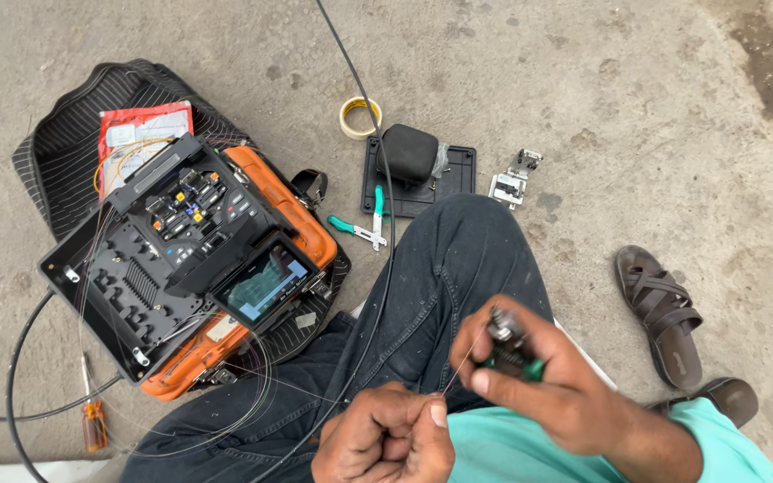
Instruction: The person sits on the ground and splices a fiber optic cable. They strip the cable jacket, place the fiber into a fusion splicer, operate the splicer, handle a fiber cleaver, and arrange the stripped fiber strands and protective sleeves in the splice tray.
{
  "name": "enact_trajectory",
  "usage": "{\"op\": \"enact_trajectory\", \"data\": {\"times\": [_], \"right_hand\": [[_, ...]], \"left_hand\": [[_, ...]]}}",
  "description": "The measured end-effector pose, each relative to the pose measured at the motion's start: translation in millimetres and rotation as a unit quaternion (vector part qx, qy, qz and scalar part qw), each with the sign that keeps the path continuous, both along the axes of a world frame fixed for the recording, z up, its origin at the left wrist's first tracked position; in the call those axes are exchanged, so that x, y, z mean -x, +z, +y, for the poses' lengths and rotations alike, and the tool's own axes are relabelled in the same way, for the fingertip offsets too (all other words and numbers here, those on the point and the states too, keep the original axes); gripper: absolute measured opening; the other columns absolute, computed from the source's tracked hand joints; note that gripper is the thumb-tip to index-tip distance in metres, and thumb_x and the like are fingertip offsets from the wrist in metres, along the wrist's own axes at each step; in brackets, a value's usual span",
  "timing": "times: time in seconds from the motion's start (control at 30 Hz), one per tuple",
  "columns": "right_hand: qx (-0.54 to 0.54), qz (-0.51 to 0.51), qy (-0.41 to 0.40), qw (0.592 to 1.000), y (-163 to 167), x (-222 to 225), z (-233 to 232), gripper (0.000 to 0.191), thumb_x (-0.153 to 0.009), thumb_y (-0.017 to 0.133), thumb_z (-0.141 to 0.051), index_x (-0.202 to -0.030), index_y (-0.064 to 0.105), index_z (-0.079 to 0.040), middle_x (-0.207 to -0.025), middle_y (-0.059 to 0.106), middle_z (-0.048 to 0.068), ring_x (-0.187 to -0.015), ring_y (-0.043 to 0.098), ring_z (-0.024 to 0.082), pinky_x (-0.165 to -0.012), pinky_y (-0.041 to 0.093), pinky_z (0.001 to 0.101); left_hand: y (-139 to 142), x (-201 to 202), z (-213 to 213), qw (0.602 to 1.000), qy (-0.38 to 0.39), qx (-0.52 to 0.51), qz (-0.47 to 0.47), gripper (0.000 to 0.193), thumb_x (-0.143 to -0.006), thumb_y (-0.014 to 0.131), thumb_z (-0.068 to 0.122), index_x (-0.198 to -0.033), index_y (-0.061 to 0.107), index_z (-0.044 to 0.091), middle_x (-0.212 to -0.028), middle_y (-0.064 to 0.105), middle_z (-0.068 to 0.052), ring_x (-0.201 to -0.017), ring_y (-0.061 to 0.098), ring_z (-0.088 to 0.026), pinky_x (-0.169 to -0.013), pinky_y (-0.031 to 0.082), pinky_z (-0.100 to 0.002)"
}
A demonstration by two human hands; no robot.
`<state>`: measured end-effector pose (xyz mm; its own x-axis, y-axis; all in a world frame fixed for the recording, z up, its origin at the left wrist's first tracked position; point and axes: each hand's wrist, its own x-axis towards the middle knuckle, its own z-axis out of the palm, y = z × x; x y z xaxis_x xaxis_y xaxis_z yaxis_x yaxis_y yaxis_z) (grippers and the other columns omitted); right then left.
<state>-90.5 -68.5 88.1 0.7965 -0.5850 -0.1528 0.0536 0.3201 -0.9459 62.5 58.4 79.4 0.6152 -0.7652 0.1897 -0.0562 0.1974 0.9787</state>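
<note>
Right hand (530, 376) is closed tight around a green-handled stripper (512, 344), jaws up near the fiber (458, 368); left hand (386, 438) is curled shut, pinching that thin fiber between thumb and finger just below the tool. The fiber runs taut between the two hands, right over the lap. My take: keep the strand straight and short between the hands, tool square to it, and pull smoothly along the fiber rather than sideways, since it looks like it'd snap easily. Further out, the splicer (199, 241) sits open on its orange case (301, 228) to the left, a black cable (378, 143) crosses the floor, and a tape roll (360, 116) lies beyond.
</note>
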Motion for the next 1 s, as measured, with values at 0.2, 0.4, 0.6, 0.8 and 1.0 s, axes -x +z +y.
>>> {"op": "enact_trajectory", "data": {"times": [0.2,0.4,0.6,0.8,1.0], "right_hand": [[0.021,0.037,0.053,0.998,10.3,-7.7,1.9,0.012,-0.102,0.058,-0.014,-0.103,0.052,-0.003,-0.098,0.056,0.008,-0.093,0.053,0.014,-0.085,0.049,0.0319],[0.082,0.076,0.054,0.992,8.5,-8.5,1.6,0.014,-0.100,0.059,-0.015,-0.104,0.054,-0.003,-0.095,0.057,0.006,-0.089,0.053,0.013,-0.080,0.049,0.0308],[0.113,0.093,0.051,0.988,6.9,-8.9,-0.2,0.014,-0.096,0.059,-0.012,-0.104,0.054,-0.002,-0.093,0.058,0.006,-0.088,0.055,0.013,-0.079,0.049,0.0302],[0.123,0.105,0.040,0.986,5.4,-10.6,0.9,0.012,-0.094,0.062,-0.009,-0.101,0.054,-0.004,-0.084,0.054,0.003,-0.079,0.050,0.011,-0.070,0.046,0.0300],[0.203,0.150,-0.006,0.968,3.9,-17.2,4.3,0.025,-0.090,0.075,-0.008,-0.084,0.051,-0.008,-0.065,0.049,-0.001,-0.058,0.046,0.005,-0.051,0.040,0.0273]], "left_hand": [[7.1,3.5,-0.6,0.999,0.019,-0.038,-0.028,0.015,-0.078,0.081,-0.006,-0.078,0.069,0.002,-0.050,0.054,0.004,-0.051,0.047,0.003,-0.050,0.039,-0.017],[6.3,3.6,0.7,0.994,0.030,-0.106,-0.014,0.018,-0.072,0.085,-0.005,-0.074,0.069,0.004,-0.051,0.057,0.004,-0.048,0.045,0.006,-0.048,0.038,-0.015],[1.6,4.2,-0.3,0.994,0.035,-0.103,-0.010,0.020,-0.070,0.085,-0.006,-0.071,0.068,0.004,-0.050,0.055,0.003,-0.046,0.043,0.006,-0.046,0.036,-0.015],[1.0,3.0,-0.5,0.993,0.032,-0.116,0.004,0.019,-0.071,0.084,-0.007,-0.071,0.068,0.004,-0.050,0.060,0.003,-0.045,0.048,0.006,-0.045,0.038,-0.015],[-0.5,4.1,-0.9,0.994,0.029,-0.103,0.008,0.018,-0.072,0.084,-0.006,-0.071,0.069,0.003,-0.049,0.056,0.004,-0.046,0.046,0.006,-0.046,0.037,-0.015]]}}
